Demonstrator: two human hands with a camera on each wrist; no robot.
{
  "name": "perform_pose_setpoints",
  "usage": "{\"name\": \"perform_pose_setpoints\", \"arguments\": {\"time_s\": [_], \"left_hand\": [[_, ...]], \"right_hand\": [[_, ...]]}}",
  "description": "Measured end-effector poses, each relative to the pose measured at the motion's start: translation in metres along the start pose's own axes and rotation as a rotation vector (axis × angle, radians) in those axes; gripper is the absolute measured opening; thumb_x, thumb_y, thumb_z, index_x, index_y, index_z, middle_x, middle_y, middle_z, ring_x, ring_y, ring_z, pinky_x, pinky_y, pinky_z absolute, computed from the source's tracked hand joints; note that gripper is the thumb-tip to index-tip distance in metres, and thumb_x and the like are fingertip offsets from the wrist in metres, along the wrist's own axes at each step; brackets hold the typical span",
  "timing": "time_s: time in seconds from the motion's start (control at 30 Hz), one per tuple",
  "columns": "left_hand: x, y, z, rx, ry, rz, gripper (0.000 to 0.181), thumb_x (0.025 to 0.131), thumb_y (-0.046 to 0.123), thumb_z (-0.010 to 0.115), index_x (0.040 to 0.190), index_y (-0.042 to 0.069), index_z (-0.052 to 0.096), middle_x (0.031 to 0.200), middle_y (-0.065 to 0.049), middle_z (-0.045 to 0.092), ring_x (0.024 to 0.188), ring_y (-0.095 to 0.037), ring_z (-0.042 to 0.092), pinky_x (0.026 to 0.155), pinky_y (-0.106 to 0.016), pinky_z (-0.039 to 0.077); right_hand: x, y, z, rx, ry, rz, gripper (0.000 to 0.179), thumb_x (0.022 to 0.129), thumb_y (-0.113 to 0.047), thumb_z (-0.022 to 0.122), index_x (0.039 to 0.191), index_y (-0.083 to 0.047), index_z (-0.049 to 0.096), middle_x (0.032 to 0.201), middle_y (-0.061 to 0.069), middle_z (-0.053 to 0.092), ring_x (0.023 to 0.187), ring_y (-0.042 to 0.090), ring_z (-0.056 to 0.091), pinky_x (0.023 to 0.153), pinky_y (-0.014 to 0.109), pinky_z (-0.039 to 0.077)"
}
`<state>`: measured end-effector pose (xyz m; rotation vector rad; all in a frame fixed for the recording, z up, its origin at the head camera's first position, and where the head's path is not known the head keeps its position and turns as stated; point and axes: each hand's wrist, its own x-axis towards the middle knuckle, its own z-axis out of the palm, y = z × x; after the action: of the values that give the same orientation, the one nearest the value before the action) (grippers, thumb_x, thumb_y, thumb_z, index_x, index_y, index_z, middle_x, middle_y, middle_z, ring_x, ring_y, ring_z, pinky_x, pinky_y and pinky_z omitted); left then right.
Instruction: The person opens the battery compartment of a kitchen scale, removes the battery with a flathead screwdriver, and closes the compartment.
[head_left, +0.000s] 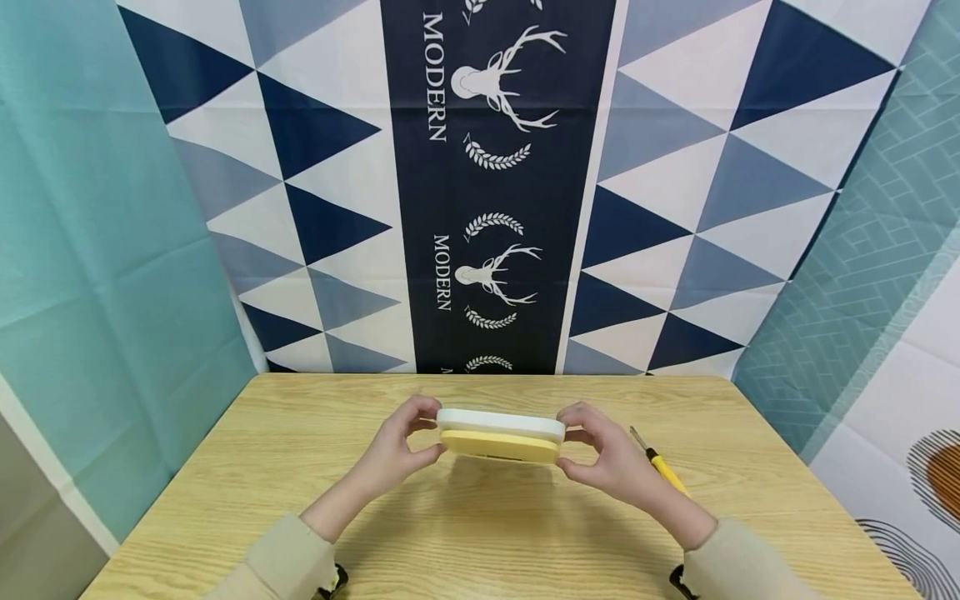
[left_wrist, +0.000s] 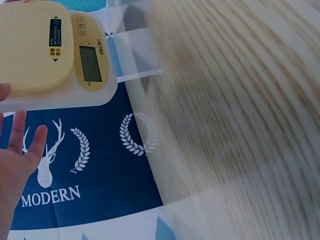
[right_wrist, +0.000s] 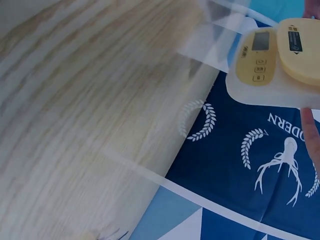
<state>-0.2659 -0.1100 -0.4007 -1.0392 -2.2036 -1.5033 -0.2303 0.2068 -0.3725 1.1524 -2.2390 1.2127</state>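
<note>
Tabletop below; each grip pinches scale.

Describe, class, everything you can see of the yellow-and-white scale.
The scale looks plastic: a white, round-cornered base bearing a yellow platform with a dark label, and a yellow panel with three buttons and a grey display, no digits legible. It is held nearly edge-on to the head camera, above the wooden table, gripped at one end by the left hand and at the other by the right hand.
</note>
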Motion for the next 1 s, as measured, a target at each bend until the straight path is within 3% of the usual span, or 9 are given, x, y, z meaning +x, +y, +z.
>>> {"name": "perform_pose_setpoints", "arguments": {"time_s": [0.07, 0.13, 0.23, 0.37, 0.47, 0.7, 0.83, 1.0], "left_hand": [[0.0, 0.008, -0.001, 0.055, -0.002, 0.044, 0.046, 0.073, -0.012, 0.073, 0.109, 0.005, 0.051, 0.108, -0.008, 0.055, 0.102, -0.011, 0.054, 0.087, -0.044, 0.054], [-0.001, 0.008, -0.001, 0.106, -0.004, 0.092, 0.046, 0.071, -0.012, 0.074, 0.108, 0.004, 0.051, 0.107, -0.01, 0.056, 0.101, -0.015, 0.055, 0.087, -0.041, 0.055], [-0.002, 0.004, -0.001, 0.177, -0.006, 0.156, 0.047, 0.069, -0.014, 0.075, 0.106, 0.006, 0.052, 0.106, -0.007, 0.056, 0.101, -0.017, 0.055, 0.086, -0.035, 0.055], [-0.005, -0.01, 0.0, 0.238, -0.015, 0.184, 0.05, 0.069, -0.012, 0.075, 0.108, 0.01, 0.053, 0.109, -0.002, 0.056, 0.105, -0.017, 0.054, 0.087, -0.033, 0.054], [-0.007, -0.011, -0.001, 0.273, -0.044, 0.219, 0.051, 0.069, -0.013, 0.075, 0.108, 0.011, 0.052, 0.111, -0.002, 0.055, 0.108, -0.018, 0.053, 0.089, -0.033, 0.053], [-0.012, -0.011, -0.003, 0.479, -0.095, 0.437, 0.055, 0.063, -0.01, 0.081, 0.104, 0.01, 0.05, 0.112, -0.005, 0.053, 0.103, -0.019, 0.056, 0.087, -0.023, 0.052], [-0.013, -0.011, -0.003, 0.525, -0.129, 0.493, 0.055, 0.062, -0.009, 0.082, 0.102, 0.012, 0.05, 0.112, -0.005, 0.054, 0.104, -0.018, 0.055, 0.091, -0.02, 0.049], [-0.013, -0.013, 0.0, 0.515, -0.15, 0.595, 0.048, 0.061, -0.008, 0.082, 0.096, 0.009, 0.054, 0.106, -0.005, 0.057, 0.1, -0.017, 0.056, 0.091, -0.019, 0.048]], "right_hand": [[0.001, -0.004, 0.0, -0.045, 0.002, -0.066, 0.049, 0.065, 0.017, 0.074, 0.104, -0.003, 0.055, 0.105, 0.006, 0.055, 0.1, 0.004, 0.053, 0.083, 0.021, 0.055], [-0.001, 0.005, 0.003, -0.088, 0.011, -0.134, 0.048, 0.063, 0.016, 0.076, 0.103, -0.003, 0.056, 0.103, 0.008, 0.055, 0.098, 0.009, 0.054, 0.084, 0.016, 0.053], [-0.006, 0.021, 0.005, -0.158, 0.016, -0.192, 0.032, 0.078, -0.006, 0.075, 0.104, -0.006, 0.057, 0.105, 0.006, 0.056, 0.098, 0.013, 0.054, 0.087, 0.013, 0.05], [-0.01, 0.031, 0.008, -0.227, 0.023, -0.271, 0.026, 0.091, -0.031, 0.057, 0.104, -0.009, 0.058, 0.105, 0.005, 0.057, 0.096, 0.014, 0.055, 0.086, 0.011, 0.047], [-0.009, 0.032, 0.01, -0.253, 0.04, -0.358, 0.023, 0.092, -0.028, 0.055, 0.101, -0.008, 0.059, 0.103, 0.008, 0.057, 0.094, 0.014, 0.055, 0.081, 0.014, 0.047], [-0.012, 0.035, 0.011, -0.295, 0.025, -0.492, 0.016, 0.093, -0.021, 0.05, 0.095, -0.008, 0.059, 0.101, 0.007, 0.057, 0.094, 0.014, 0.053, 0.074, 0.016, 0.049], [-0.016, 0.036, 0.012, -0.304, 0.001, -0.522, 0.015, 0.093, -0.017, 0.048, 0.094, -0.007, 0.059, 0.1, 0.006, 0.056, 0.095, 0.015, 0.052, 0.076, 0.016, 0.048], [-0.019, 0.037, 0.013, -0.324, -0.006, -0.602, 0.014, 0.092, -0.012, 0.047, 0.091, -0.006, 0.06, 0.098, 0.007, 0.056, 0.094, 0.019, 0.054, 0.079, 0.019, 0.05]]}}
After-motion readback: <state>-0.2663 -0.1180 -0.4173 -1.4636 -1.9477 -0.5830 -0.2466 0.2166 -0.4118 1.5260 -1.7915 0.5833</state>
